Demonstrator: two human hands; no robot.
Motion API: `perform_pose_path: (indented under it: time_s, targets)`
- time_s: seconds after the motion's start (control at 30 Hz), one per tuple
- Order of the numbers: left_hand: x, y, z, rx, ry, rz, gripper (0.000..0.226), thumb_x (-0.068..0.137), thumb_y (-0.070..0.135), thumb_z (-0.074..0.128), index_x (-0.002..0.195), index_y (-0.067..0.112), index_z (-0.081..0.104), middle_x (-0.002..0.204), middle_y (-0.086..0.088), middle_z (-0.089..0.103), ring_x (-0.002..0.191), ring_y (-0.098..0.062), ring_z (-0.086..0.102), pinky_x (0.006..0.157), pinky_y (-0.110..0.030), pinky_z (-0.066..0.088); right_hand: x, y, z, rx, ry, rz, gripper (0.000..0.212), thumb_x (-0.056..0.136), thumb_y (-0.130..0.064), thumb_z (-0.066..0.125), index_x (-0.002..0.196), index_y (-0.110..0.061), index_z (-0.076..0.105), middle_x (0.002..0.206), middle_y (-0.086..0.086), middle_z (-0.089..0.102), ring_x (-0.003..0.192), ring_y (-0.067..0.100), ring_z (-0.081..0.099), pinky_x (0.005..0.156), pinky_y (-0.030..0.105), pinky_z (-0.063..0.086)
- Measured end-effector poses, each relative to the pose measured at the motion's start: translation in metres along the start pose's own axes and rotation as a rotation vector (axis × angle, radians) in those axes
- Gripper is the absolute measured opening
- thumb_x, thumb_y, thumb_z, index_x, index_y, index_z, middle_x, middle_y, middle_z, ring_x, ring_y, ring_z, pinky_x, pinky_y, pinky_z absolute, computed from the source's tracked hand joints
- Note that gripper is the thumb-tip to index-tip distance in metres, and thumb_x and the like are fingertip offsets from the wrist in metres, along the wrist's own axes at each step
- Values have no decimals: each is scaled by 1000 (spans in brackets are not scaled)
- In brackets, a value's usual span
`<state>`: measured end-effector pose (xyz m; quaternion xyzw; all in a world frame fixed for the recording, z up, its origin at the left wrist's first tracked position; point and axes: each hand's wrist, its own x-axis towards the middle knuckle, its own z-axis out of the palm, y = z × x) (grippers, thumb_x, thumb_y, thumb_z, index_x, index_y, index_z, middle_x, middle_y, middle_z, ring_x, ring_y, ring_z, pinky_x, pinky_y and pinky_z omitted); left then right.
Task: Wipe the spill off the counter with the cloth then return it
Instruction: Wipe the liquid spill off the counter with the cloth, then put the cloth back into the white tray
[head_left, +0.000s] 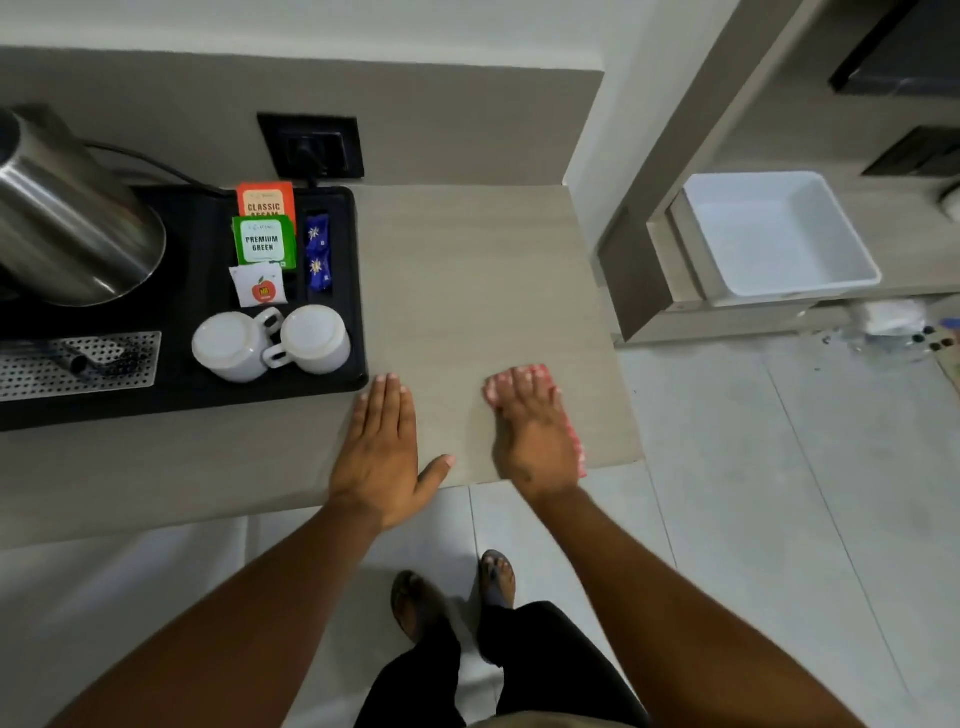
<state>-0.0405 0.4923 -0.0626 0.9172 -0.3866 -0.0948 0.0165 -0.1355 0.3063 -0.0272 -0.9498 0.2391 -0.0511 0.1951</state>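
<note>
1. The pink cloth (571, 431) lies on the desk (467, 291) at the lower right of its top, near the front right corner. Only a strip shows, along the right edge of the right hand (535, 441) and past its fingertips.
2. The right hand lies palm down with its fingers spread flat on the cloth. This grip is not closed round anything; it presses the cloth to the desk.
3. The left hand (382, 447) rests flat and empty on the bare desk in the lower middle of the frame, just beside the corner of the black tray (343, 384).
4. I see no spill on the pale surface; it may be too faint to show.
5. The cloth looks thin, soft and light, so it should bunch or fold under a sideways push. A flat palm with even pressure suits wiping.
6. To lift it for the return, pinching the exposed right edge or gathering it under curled fingers seems best.
</note>
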Motion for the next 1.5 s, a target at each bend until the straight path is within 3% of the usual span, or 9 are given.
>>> perform_pose_path:
  time_s: [0.27,0.4,0.63,0.73,0.93,1.07,1.2,1.37,1.5]
  targets:
    - [28,29,-24,-32,-37,14,93,100,65,19,159,-2,-8,170,-24,-10,158,-37,-12,129,-48,-7,11,1,-13,78,-57,-27,42,106,-24,37,146,-19,47,161,6,34,155,29,8,126,38,3]
    - [78,78,-56,-6,14,100,87,103,60,19,160,-2,-5,170,-24,-7,158,-36,-10,129,-49,-2,45,28,-45,99,-17,-26,56,98,-6,45,151,-20,38,166,4,22,155,25,-1,121,30,-8]
    - [189,175,-98,-37,141,195,85,104,56,26,159,-3,0,170,-25,1,159,-36,-3,129,-49,2,137,145,-129,-31,154,63,78,83,15,58,149,-23,42,166,1,22,155,23,2,126,35,-2]
    - [236,216,-103,-82,151,222,86,103,55,32,160,-3,3,170,-24,2,159,-36,-2,129,-48,2,182,210,-157,-86,236,126,79,83,18,54,147,-28,44,166,-2,21,155,21,3,115,25,-14]
    - [321,291,-87,-125,112,209,88,103,55,36,160,-2,1,171,-22,0,159,-35,-5,130,-45,-1,257,312,-175,-48,116,236,58,94,-8,50,146,-31,42,166,-5,18,155,17,3,105,25,-16]
    - [363,315,-67,-108,82,201,88,103,57,32,160,-3,1,171,-23,-1,159,-35,-4,129,-44,-2,292,347,-164,-71,-37,241,63,89,-34,53,149,-25,37,164,-1,20,153,18,9,118,33,0]
    - [385,322,-50,-95,74,195,90,102,61,31,160,-2,1,171,-23,3,159,-36,0,129,-45,0,305,361,-145,-49,-121,275,64,97,-44,48,155,-29,25,168,-4,7,155,18,-1,122,38,-2]
    - [392,322,-44,-101,63,185,92,98,66,18,160,0,0,171,-22,3,159,-36,0,126,-42,-5,306,362,-129,-179,-179,225,71,92,-28,58,154,-25,24,167,1,10,155,22,-1,126,40,5]
    - [384,307,-58,-141,66,167,93,96,66,13,160,0,-5,171,-21,-5,159,-33,-7,128,-42,-6,303,343,-140,-73,-66,261,64,97,-18,53,154,-21,24,165,6,21,153,27,14,125,42,18]
